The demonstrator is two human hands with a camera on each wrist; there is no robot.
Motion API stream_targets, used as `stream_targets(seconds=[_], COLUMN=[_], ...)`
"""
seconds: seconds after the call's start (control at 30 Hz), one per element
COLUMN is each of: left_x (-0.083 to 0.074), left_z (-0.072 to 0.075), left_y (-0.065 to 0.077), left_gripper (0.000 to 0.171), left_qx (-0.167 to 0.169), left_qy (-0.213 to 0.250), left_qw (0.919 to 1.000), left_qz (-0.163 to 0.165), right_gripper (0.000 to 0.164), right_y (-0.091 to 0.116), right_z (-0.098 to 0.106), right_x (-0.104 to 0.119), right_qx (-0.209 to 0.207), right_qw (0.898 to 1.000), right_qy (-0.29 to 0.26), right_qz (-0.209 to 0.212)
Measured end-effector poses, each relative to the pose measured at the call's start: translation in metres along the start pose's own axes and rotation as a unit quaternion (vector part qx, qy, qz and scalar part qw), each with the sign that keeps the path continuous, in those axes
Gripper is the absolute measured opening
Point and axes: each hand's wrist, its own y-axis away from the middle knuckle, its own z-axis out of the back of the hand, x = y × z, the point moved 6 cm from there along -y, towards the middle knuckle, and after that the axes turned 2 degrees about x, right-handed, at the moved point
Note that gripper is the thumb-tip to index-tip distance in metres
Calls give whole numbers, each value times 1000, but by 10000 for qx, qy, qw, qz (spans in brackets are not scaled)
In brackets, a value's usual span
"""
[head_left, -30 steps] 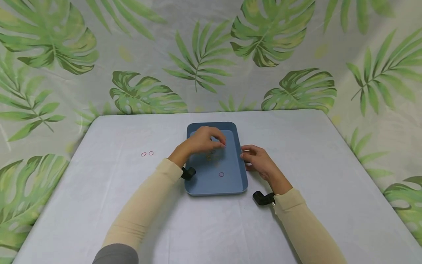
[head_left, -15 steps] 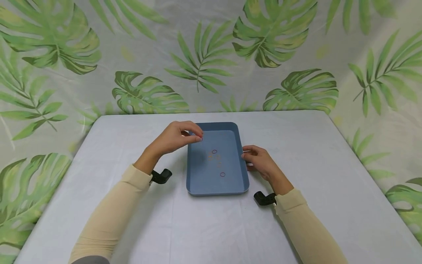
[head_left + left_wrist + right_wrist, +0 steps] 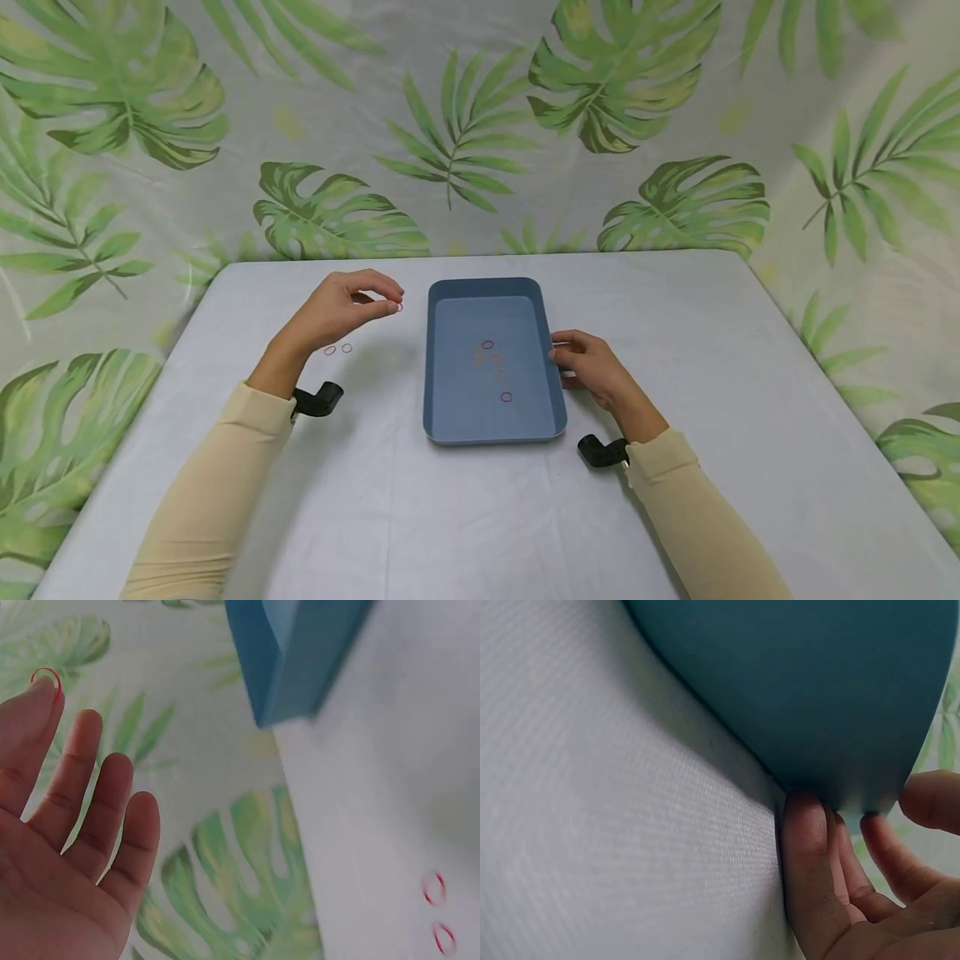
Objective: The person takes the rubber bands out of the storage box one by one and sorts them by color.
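My left hand (image 3: 341, 307) is raised over the table left of the tray. Its thumb and index finger pinch a thin red rubber band (image 3: 46, 671), while the other fingers stay extended. Below that hand, two more red rubber bands (image 3: 347, 348) lie side by side on the cloth. The blue-grey rectangular tray (image 3: 491, 425) holds two red bands and several small orange ones (image 3: 480, 357). At the tray's right side, my right hand (image 3: 592, 367) rests its fingertips against the outer wall, one finger low by the tablecloth and another right at the rim.
A white cloth (image 3: 480, 517) covers the table. Behind it hangs a leaf-patterned curtain (image 3: 465, 125), which also runs along both sides. A dark wrist camera (image 3: 318, 400) is strapped on the left wrist and another camera (image 3: 600, 451) on the right.
My left hand has moved leftward from over the tray to the area left of it, with the red rubber band in its fingertips. My right hand has stayed at the tray's side.
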Motion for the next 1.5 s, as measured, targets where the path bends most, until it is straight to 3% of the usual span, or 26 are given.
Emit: stream_targets(seconds=[0.37, 0.53, 0.77, 0.97, 1.1, 1.2, 1.5], left_x=[60, 70, 86, 103, 112, 113, 105], left_z=[6, 5, 7, 4, -2, -6, -11], left_y=[6, 6, 0, -7, -6, -4, -2], left_gripper=[24, 26, 21, 21, 19, 15, 6], left_qx=[-89, -100, -44, 259, 483, 573, 768], left_qy=[-236, -267, -750, -1278, -1307, -1205, -1683], left_qw=[9965, 9949, 9914, 9833, 9789, 9795, 9807], left_qz=[797, 970, 1072, 1266, 1497, 1507, 639], right_gripper=[46, 46, 47, 46, 46, 46, 46], right_y=[-1, 0, 0, 0, 0, 0, 1], right_z=[0, 0, 0, -1, -2, -1, 0], right_x=[-1, -1, 1, 1, 0, 0, 1], right_qx=[-29, -4, 6, -1, 17, 41, 49], right_qw=[10000, 10000, 10000, 10000, 10000, 10000, 10000], right_qy=[8, 21, 45, 65, 42, 17, -17], right_qz=[-28, 31, 32, 18, -8, 8, 3])
